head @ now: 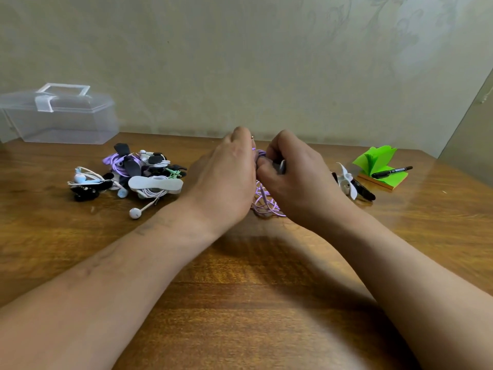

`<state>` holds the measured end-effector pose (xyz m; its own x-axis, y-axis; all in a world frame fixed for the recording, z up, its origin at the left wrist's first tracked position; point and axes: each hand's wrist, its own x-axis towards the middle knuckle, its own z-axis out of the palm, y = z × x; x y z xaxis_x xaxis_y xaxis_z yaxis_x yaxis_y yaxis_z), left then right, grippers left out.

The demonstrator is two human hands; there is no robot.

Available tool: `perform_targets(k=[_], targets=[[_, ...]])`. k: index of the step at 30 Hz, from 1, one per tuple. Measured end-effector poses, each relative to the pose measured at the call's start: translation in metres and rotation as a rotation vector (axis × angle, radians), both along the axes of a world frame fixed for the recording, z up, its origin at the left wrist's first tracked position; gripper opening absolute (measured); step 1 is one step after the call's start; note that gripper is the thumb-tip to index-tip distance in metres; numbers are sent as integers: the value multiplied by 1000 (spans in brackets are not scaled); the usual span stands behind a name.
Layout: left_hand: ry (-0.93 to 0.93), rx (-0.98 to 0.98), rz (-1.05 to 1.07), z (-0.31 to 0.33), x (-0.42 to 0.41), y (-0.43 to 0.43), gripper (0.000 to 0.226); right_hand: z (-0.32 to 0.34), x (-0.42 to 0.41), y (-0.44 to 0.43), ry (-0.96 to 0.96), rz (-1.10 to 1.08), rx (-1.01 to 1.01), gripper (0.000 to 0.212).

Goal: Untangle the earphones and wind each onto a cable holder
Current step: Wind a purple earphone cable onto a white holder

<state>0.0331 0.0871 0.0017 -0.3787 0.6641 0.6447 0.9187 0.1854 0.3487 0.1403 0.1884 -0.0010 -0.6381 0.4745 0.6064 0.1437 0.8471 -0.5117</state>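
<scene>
Where the hands meet: mid-table (240, 289), knuckles almost touching
purple earphone cable (264, 201): loose loops hang between both hands, lowest ones on the wood
left hand (226, 177): fingers curled onto the cable, tips hidden
right hand (296, 177): fingers and thumb clamped on grey cable holder (280, 166)
left side: pile of wound earphones (128, 174)
right side: white cable holder (346, 182), marker pen (392, 172) on green sticky notes (378, 161)
far left: clear plastic box (58, 116) by the wall

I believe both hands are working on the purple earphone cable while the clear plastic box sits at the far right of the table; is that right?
Not quite: the head view shows the clear plastic box at the far left of the table. The left hand and right hand do hold the purple earphone cable.
</scene>
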Motion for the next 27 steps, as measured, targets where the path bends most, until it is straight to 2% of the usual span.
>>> perform_targets(k=[3, 6, 11, 13, 17, 20, 24, 27], targets=[[-171, 17, -91, -2, -10, 1, 14, 8, 12, 5, -100, 155, -148, 18], [-404, 23, -73, -4, -21, 5, 18, 11, 17, 9, -122, 276, -251, 28], [-182, -5, -33, -5, -16, 4, 18, 4, 10, 7, -78, 121, -110, 25], [-201, 14, -53, -3, -17, 4, 17, 3, 7, 6, -31, 82, -112, 22], [-411, 25, -81, -1, -16, 6, 20, 6, 8, 8, 73, 149, -263, 18], [-594, 26, -115, -4, -17, 7, 30, 6, 10, 9, -10, 163, -204, 22], [-744, 15, -221, -7, -19, 8, 22, 4, 10, 18, -111, 134, -171, 22], [-901, 80, -343, -5, -15, 11, 23, 6, 14, 22, -111, 291, -259, 20]])
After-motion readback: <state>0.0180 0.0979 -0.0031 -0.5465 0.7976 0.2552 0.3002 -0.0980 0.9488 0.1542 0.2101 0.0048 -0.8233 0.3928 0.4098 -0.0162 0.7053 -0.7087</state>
